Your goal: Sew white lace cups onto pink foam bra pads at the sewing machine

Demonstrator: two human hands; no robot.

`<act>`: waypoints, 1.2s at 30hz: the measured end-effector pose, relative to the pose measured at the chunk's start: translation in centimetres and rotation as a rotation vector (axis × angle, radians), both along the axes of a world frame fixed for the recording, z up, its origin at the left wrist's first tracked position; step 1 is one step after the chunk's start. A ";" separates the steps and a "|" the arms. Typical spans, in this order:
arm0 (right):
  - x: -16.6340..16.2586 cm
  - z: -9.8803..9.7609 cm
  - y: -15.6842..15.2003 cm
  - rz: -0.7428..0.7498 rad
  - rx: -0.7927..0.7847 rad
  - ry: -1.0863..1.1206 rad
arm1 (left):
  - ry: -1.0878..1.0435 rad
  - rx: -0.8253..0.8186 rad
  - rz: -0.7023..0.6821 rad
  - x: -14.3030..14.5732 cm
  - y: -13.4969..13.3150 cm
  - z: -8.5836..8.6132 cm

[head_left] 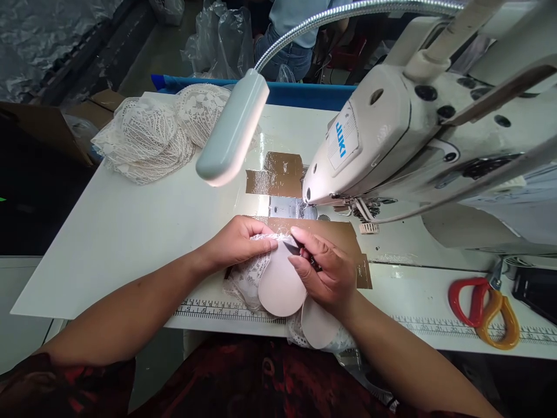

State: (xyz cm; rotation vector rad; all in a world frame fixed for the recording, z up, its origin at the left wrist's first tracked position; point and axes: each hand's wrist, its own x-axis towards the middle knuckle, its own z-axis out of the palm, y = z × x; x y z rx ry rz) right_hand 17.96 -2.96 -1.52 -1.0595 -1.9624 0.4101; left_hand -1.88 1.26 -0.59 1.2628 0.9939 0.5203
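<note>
A white lace piece with smooth, padded cups (282,284), looking like a bra, lies across the table's front edge. My left hand (240,244) is closed on its upper lace edge, thumb on top and fingers beneath. Against that same edge, my right hand (327,268) grips thread snips (292,248), their dark pointed blade showing beside the left thumb. Most of the snips is hidden inside the right fist. A second cup (319,325) hangs over the table edge below the right wrist.
A JUKI sewing machine (369,128) stands at the right, its needle plate (285,207) beyond my hands. A lamp (235,128) overhangs the table. Lace pieces (148,133) are piled back left; red-and-orange-handled scissors (483,310) lie front right. Another person (296,35) is behind the table.
</note>
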 end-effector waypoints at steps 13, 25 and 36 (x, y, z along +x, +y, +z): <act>0.8 0.5 0.5 -0.038 -0.462 -0.001 | -0.100 -0.035 0.040 -0.1 -0.1 0.2; 0.2 -0.2 1.0 0.087 -0.735 0.279 | -0.004 0.211 0.178 0.9 0.5 -0.3; -0.2 -0.1 1.3 0.062 -0.776 0.261 | -0.092 0.196 0.260 0.9 1.1 -0.2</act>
